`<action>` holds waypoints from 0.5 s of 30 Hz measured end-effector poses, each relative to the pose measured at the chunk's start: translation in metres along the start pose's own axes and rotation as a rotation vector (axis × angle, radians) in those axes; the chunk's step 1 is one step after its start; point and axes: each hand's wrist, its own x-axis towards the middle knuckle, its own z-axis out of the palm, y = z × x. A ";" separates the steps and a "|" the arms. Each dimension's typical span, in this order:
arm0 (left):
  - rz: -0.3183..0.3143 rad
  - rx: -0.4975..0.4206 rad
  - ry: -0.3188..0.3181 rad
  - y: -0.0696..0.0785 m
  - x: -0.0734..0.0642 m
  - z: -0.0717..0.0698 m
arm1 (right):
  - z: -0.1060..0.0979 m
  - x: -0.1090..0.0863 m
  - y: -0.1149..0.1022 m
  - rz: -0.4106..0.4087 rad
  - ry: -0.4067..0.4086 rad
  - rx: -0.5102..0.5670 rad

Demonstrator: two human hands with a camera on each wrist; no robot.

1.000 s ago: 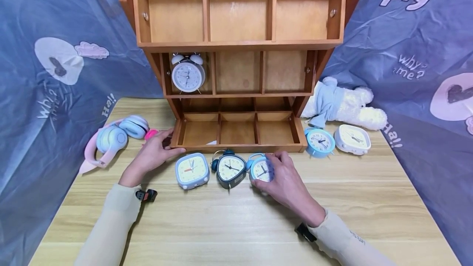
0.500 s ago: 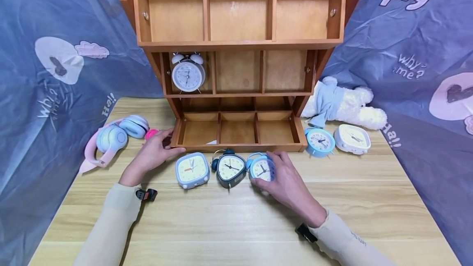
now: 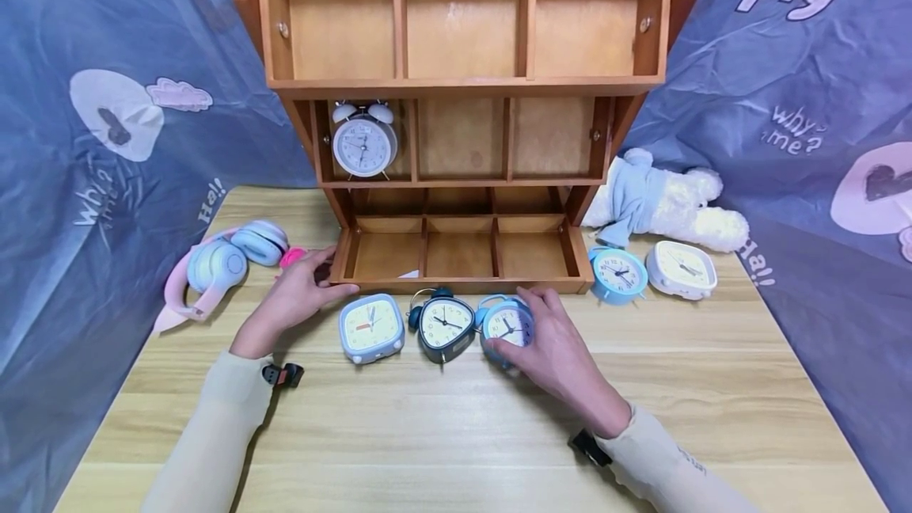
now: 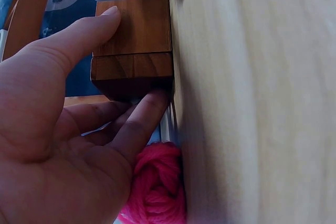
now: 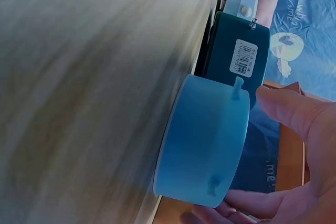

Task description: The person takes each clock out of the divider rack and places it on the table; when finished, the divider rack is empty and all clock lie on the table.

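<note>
In the head view, my left hand grips the lower left corner of a tiered wooden storage box. Its thumb lies along the front board and its fingers bend behind the corner, as the left wrist view shows. My right hand surrounds a light blue round alarm clock lying face up; the thumb hovers over the face, the fingertips at the far side. Left of that clock lie a dark teal triangular alarm clock and a pale blue square one. A white twin-bell alarm clock stands in the middle tier's left compartment.
Right of the box are another blue round alarm clock, a white square one and a white plush toy. Blue-and-pink headphones lie left, near bright pink yarn. A printed blue cloth hangs behind.
My right thumb has lifted slightly from the light blue clock's edge, and that clock has shifted a little right. My left hand stays at the box corner.
</note>
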 end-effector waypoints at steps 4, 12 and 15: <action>0.000 0.001 0.002 0.000 -0.001 0.000 | -0.001 0.001 0.000 0.009 0.009 0.003; 0.001 0.003 0.004 -0.001 -0.001 0.000 | -0.003 0.001 -0.005 0.004 0.011 0.006; 0.000 0.006 0.003 -0.001 0.000 0.000 | -0.003 0.002 -0.009 -0.019 0.019 0.011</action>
